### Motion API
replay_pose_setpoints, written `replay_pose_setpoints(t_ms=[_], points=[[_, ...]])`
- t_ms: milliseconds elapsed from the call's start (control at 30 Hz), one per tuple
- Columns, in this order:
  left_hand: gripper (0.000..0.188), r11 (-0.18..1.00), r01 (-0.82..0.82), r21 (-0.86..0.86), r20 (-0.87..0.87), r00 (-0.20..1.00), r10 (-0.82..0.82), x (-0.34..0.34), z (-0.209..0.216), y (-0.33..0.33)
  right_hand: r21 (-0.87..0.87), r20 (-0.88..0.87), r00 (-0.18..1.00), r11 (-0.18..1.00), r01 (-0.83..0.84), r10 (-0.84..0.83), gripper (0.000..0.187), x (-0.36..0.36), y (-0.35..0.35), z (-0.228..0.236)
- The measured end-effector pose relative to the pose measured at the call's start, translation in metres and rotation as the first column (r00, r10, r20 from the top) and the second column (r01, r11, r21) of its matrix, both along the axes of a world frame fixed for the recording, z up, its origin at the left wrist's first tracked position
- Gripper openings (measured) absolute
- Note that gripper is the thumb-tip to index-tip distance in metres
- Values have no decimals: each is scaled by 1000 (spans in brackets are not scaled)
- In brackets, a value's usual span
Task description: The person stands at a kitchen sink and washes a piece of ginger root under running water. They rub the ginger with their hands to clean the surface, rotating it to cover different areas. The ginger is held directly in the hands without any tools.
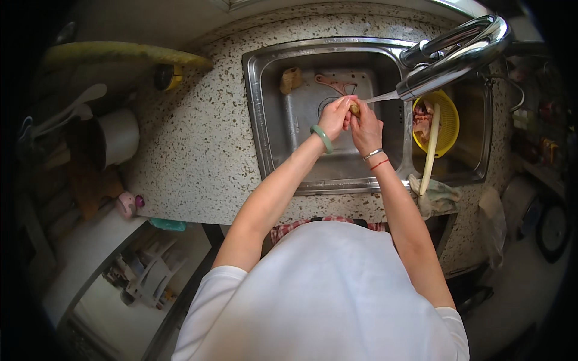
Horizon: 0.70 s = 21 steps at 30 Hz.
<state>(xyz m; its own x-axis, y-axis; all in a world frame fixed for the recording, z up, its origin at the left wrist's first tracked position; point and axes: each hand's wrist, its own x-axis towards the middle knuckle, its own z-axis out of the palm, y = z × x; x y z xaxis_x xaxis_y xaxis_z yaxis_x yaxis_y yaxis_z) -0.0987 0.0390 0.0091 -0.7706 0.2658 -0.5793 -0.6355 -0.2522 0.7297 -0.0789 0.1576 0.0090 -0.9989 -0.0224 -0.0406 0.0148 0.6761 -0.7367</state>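
Observation:
Over the sink basin [277, 150], my left hand [333, 117] and my right hand [367, 133] meet around a small yellowish-brown lump [355, 109], perhaps a piece of root; the fingers cover most of it. Water runs from the chrome faucet [442, 71] onto my fingertips. Both hands are closed on the lump. Behind them on the basin floor lies a pink-handled peeler [332, 82]. A brown, knobbly chunk [290, 79] rests to its left, near the back wall of the basin.
In the right basin sits a yellow plastic basket [453, 129] with raw meat pieces [422, 120]. A long pale peeled stalk [431, 144] leans across its rim toward a wet cloth [442, 194]. On the left stand a pot [118, 137] and a long yellow-green gourd-like thing [120, 53].

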Motion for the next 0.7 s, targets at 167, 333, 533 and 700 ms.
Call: replay_pose_setpoints(t_ms=[167, 333, 533, 700], points=[[34, 986, -11, 168, 19, 1000, 8, 1, 14, -7, -142, -104, 990, 984, -105, 91, 18, -9, 11, -8], [31, 997, 51, 52, -2, 999, -51, -3, 28, -2, -217, -121, 989, 970, -108, 83, 16, -8, 4, -2], [21, 999, 31, -41, -38, 999, -33, -3, 24, 3, -42, -282, 948, 986, -163, 145, 21, -9, 5, -6], [21, 999, 40, 34, -162, 986, -34, 2, 13, -2, -322, 9, 995, 943, -90, 98, 21, -6, 4, -10]])
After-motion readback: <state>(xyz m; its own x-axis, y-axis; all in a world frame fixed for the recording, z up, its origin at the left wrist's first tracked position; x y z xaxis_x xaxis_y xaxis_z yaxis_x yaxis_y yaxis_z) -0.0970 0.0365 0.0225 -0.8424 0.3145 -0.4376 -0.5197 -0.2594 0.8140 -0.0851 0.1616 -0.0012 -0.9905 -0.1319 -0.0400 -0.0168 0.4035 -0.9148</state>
